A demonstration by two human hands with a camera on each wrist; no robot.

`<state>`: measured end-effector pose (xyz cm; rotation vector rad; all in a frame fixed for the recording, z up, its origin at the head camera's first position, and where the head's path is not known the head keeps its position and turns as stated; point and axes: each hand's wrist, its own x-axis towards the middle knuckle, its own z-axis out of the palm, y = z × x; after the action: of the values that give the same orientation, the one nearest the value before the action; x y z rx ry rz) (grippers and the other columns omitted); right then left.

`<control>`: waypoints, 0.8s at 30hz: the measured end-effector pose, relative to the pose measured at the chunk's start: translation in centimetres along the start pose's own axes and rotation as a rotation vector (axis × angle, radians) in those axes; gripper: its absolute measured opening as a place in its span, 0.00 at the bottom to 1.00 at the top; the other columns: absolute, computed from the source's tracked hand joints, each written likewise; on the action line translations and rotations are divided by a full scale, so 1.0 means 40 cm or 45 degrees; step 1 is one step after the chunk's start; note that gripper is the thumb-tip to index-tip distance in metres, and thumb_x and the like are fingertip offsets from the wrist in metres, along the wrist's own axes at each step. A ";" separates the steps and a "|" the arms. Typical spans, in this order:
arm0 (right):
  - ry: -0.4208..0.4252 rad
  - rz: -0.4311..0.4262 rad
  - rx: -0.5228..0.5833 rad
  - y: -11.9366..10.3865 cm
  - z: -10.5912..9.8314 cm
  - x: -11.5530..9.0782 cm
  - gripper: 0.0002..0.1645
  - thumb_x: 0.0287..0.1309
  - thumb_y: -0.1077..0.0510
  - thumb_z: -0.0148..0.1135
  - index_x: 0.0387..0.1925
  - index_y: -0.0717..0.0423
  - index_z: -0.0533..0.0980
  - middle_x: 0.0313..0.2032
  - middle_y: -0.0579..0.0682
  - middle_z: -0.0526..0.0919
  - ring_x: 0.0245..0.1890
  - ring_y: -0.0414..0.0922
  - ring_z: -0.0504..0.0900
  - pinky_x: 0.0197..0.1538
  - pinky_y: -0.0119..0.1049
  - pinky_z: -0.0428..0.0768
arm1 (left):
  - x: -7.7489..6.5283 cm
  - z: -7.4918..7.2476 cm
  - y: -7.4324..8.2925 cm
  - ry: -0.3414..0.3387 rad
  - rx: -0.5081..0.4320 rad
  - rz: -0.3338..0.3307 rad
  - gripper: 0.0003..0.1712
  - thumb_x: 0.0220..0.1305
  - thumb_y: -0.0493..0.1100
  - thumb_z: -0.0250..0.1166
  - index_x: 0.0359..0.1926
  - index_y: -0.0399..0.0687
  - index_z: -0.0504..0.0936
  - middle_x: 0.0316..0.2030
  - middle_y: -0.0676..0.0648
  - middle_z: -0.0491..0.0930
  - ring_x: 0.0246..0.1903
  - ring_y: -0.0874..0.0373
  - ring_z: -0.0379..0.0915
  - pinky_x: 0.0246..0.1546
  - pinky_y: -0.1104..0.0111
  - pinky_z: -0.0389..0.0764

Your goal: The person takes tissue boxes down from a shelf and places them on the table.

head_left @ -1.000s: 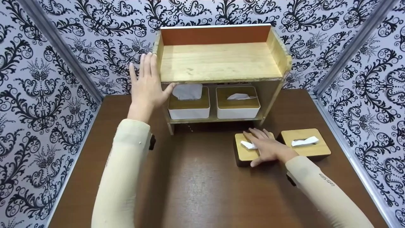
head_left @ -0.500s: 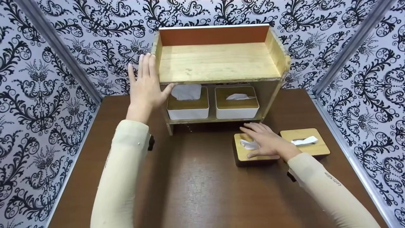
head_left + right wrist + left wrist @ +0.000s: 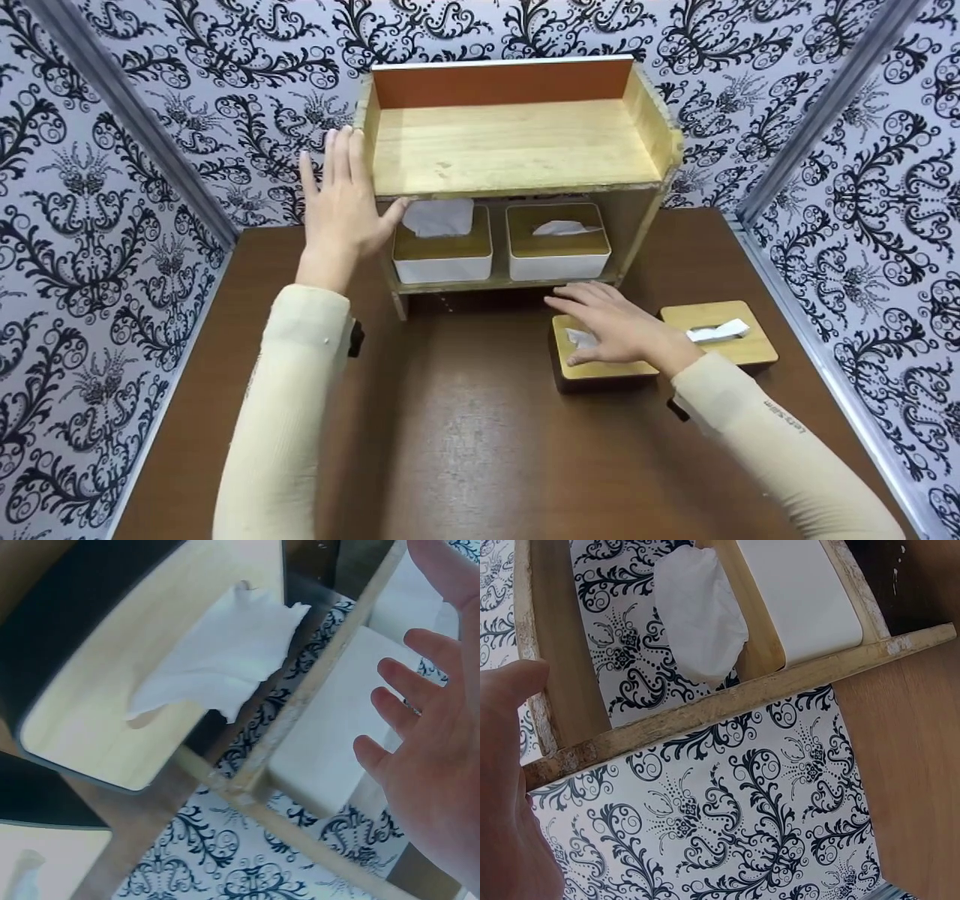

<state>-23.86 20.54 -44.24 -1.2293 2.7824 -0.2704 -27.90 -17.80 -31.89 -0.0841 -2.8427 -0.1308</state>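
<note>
My left hand lies against the left side of a small wooden shelf, fingers straight and spread, thumb at the upper board's front edge. In the left wrist view its thumb overlaps the raw board edge. My right hand is over a dark-sided tissue box with a pale wood lid, fingers extended and holding nothing. The right wrist view shows a gap between that hand and the tissue box, whose tissue sticks up from the slot.
Two white tissue boxes with wood lids, a left one and a right one, stand on the lower shelf board. Another dark tissue box sits at the right on the brown table. Patterned walls enclose the table's back and sides.
My right hand has slid left and toward the shelf, rising off the near dark tissue box. The left hand keeps its place on the shelf. The head view has shifted slightly.
</note>
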 end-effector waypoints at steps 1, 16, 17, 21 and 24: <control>0.002 -0.004 -0.008 -0.003 -0.004 0.003 0.58 0.46 0.36 0.72 0.74 0.51 0.58 0.72 0.57 0.62 0.72 0.58 0.59 0.73 0.60 0.55 | 0.000 0.000 0.001 -0.001 0.000 0.002 0.61 0.63 0.74 0.48 0.76 0.44 0.27 0.78 0.42 0.28 0.78 0.47 0.21 0.74 0.47 0.20; 0.049 -0.010 -0.125 -0.034 -0.071 0.052 0.57 0.50 0.35 0.69 0.75 0.50 0.55 0.73 0.57 0.60 0.72 0.56 0.59 0.73 0.60 0.56 | 0.002 -0.002 0.000 -0.016 0.006 -0.008 0.61 0.63 0.73 0.48 0.76 0.44 0.26 0.78 0.42 0.26 0.77 0.48 0.20 0.74 0.48 0.20; 0.055 -0.006 -0.133 -0.035 -0.074 0.056 0.57 0.50 0.35 0.69 0.75 0.50 0.55 0.72 0.57 0.60 0.72 0.56 0.59 0.73 0.60 0.56 | 0.003 -0.002 0.001 -0.016 0.010 -0.008 0.61 0.63 0.73 0.48 0.76 0.45 0.26 0.78 0.42 0.26 0.77 0.48 0.20 0.74 0.48 0.20; 0.064 0.011 -0.154 -0.035 -0.082 0.074 0.57 0.51 0.35 0.68 0.75 0.49 0.54 0.73 0.57 0.60 0.73 0.55 0.58 0.74 0.61 0.54 | 0.004 -0.001 0.002 -0.018 0.019 -0.006 0.60 0.63 0.73 0.48 0.76 0.45 0.25 0.77 0.42 0.25 0.77 0.48 0.19 0.74 0.48 0.20; 0.070 0.016 -0.176 -0.034 -0.086 0.090 0.57 0.51 0.34 0.68 0.75 0.49 0.54 0.73 0.56 0.60 0.73 0.55 0.57 0.74 0.61 0.53 | 0.003 -0.001 0.001 -0.014 0.013 -0.007 0.60 0.63 0.74 0.48 0.76 0.45 0.26 0.78 0.42 0.25 0.77 0.48 0.19 0.74 0.48 0.20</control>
<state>-25.81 17.41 -40.65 -1.2502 2.8981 -0.1144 -28.00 -17.75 -31.80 -0.0755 -2.8549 -0.1168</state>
